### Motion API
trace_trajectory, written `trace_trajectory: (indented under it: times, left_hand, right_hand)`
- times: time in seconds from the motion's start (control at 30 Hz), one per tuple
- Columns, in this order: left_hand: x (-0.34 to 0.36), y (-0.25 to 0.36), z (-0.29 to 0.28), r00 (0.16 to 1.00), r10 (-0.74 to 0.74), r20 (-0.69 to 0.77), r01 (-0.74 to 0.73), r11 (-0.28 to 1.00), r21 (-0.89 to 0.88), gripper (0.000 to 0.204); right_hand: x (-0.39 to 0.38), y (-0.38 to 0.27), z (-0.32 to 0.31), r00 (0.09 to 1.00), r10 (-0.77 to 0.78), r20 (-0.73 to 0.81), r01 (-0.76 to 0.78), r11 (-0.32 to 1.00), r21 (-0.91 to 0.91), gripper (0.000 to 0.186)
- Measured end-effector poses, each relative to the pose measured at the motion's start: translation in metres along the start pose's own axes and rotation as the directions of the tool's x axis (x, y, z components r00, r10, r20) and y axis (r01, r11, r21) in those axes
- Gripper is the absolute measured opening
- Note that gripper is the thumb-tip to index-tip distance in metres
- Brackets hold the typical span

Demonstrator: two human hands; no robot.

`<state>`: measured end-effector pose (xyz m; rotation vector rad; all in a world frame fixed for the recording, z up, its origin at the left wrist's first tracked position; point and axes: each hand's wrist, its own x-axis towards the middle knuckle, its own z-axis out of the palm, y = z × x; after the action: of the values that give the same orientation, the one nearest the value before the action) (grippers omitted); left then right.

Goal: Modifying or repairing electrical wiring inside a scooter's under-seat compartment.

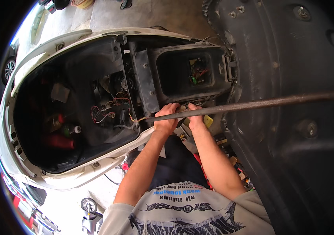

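Note:
An opened scooter body (72, 178) with a white outer shell lies in front of me. My left hand (168, 118) reaches over its near side, fingers curled and pressed together beside the black centre frame (146, 78). Just to the right, my right hand (195, 116) is closed too, its fingertips at a bundle of wires (186, 105) along the side of the small black compartment (171, 92). What either hand grips is hidden by fingers and frame. A long, rusty metal rod (253, 105) crosses the view above both hands.
A large black padded panel (284, 70) with bolts fills the right side. Loose wires (116, 100) hang in the big black tub (84, 62) at left, with a white-capped bottle (70, 130). Green and red wiring (198, 74) shows through the small compartment's opening. A wheel (89, 205) stands lower left.

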<state>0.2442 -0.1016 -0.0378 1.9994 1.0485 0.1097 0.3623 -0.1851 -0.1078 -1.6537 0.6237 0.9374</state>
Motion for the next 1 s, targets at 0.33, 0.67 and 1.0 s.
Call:
trace_trajectory:
  times: [0.33, 0.67, 1.0]
  left_hand:
    - [0.0, 0.0, 0.0, 0.997, 0.073, -0.004, -0.073, 0.997, 0.005, 0.02]
    - [0.002, -0.001, 0.004, 0.999, -0.007, 0.04, 0.008, 1.0, -0.026, 0.021]
    - [0.005, 0.003, 0.007, 0.984, 0.18, -0.003, -0.18, 0.983, 0.02, 0.035]
  right_hand:
    - [-0.02, 0.0, 0.0, 0.994, -0.091, 0.06, 0.085, 0.992, 0.09, 0.02]
    - [-0.008, 0.011, 0.001, 0.997, -0.08, 0.01, 0.08, 0.995, 0.058, 0.016]
    - [-0.006, 0.012, -0.003, 0.996, -0.027, 0.087, 0.031, 0.998, -0.045, 0.014]
